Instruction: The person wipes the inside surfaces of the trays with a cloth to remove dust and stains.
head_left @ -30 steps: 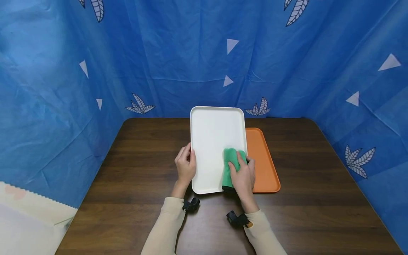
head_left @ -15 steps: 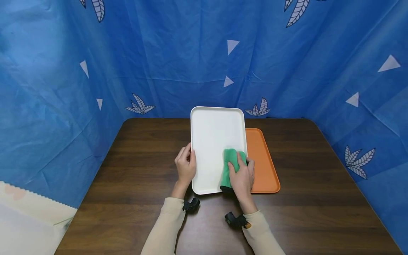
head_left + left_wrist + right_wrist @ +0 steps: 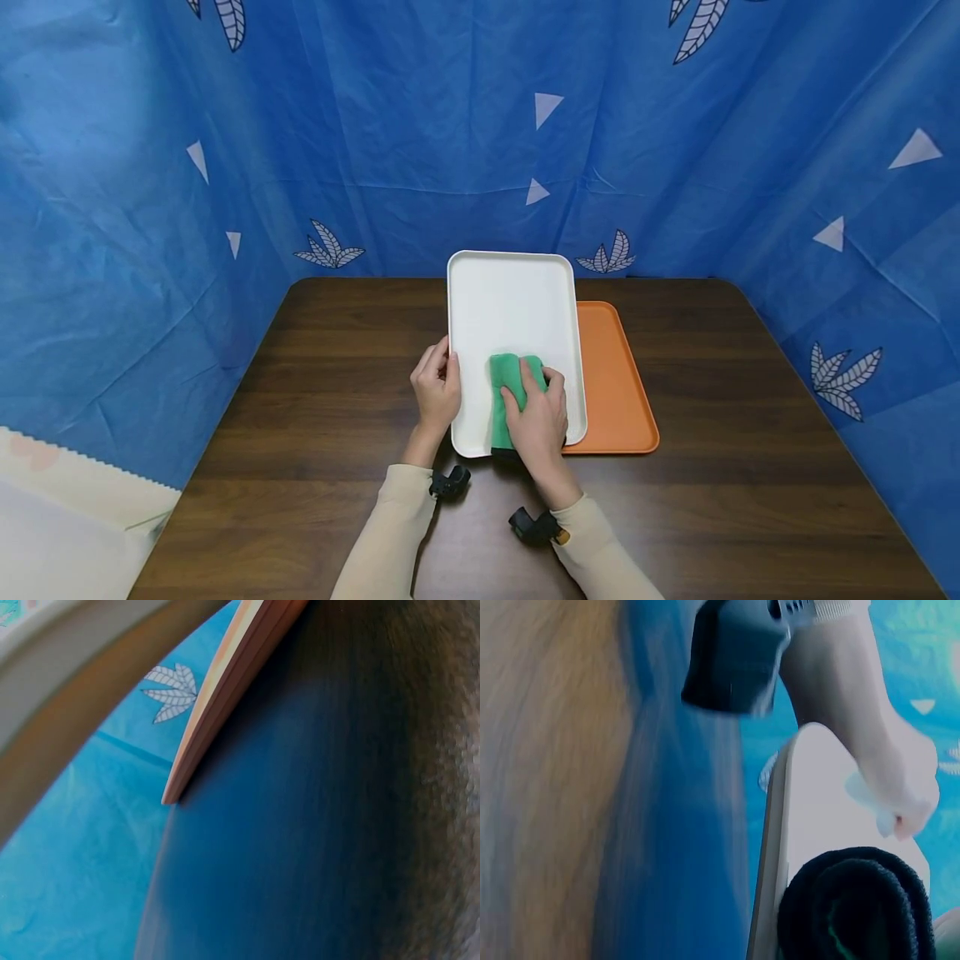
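Observation:
A white rectangular tray [image 3: 513,300] is held up over the table, tilted, with its left rim between the thumb and fingers of my left hand [image 3: 437,392]. My right hand [image 3: 538,421] grips a folded green cloth [image 3: 501,404] against the tray's lower middle. The cloth's dark edge [image 3: 855,900] shows as a roll in the right wrist view, with the left hand [image 3: 904,769] at the far rim beyond it. Seen from the left wrist, the white tray's edge [image 3: 82,682] crosses the upper left; the left hand's fingers are out of that view.
An orange tray [image 3: 618,392] lies on the brown wooden table [image 3: 750,433], partly covered by the white one in the head view. Blue patterned curtains [image 3: 420,125] hang behind the table and along its sides.
My right hand has moved left with the green cloth, from the white tray's right edge to its lower middle. The left hand and both trays stay in place.

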A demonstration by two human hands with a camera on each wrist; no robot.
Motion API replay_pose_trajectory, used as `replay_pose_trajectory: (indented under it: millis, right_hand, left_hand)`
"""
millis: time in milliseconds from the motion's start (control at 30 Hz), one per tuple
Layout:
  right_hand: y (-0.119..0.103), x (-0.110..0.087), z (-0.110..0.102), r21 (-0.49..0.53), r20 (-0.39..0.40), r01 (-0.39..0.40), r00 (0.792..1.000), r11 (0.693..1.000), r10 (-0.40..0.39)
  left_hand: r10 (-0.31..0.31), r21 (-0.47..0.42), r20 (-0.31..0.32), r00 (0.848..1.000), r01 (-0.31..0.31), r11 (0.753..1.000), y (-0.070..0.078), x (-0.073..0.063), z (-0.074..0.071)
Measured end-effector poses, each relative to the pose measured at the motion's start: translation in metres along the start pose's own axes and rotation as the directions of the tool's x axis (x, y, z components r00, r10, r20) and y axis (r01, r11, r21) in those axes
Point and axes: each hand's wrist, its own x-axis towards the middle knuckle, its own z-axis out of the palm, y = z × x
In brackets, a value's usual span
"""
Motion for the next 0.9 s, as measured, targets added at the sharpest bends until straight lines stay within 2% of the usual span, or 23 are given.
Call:
replay_pose_trajectory:
  millis: [267,500,633,900]
  right_hand:
    - [-0.018,-0.009,0.011,-0.022,0.027,0.110,0.994,0.994,-0.110]
    - [-0.028,-0.019,0.019,-0.064,0.036,0.208,0.978,0.976,-0.206]
    - [-0.031,-0.022,0.021,-0.083,0.031,0.227,0.974,0.970,-0.225]
    - [-0.028,-0.019,0.019,-0.042,0.047,0.219,0.975,0.975,-0.217]
  left_hand:
    - [-0.011,0.016,-0.024,1.000,0.011,1.000,0.000,-0.001,0.001]
    - [-0.026,-0.009,-0.024,0.999,0.026,1.000,0.022,0.007,-0.004]
    - [-0.023,-0.020,-0.028,0.999,0.022,1.000,0.030,0.011,-0.007]
    - [-0.034,-0.015,-0.036,0.999,0.033,0.999,0.030,0.010,-0.005]
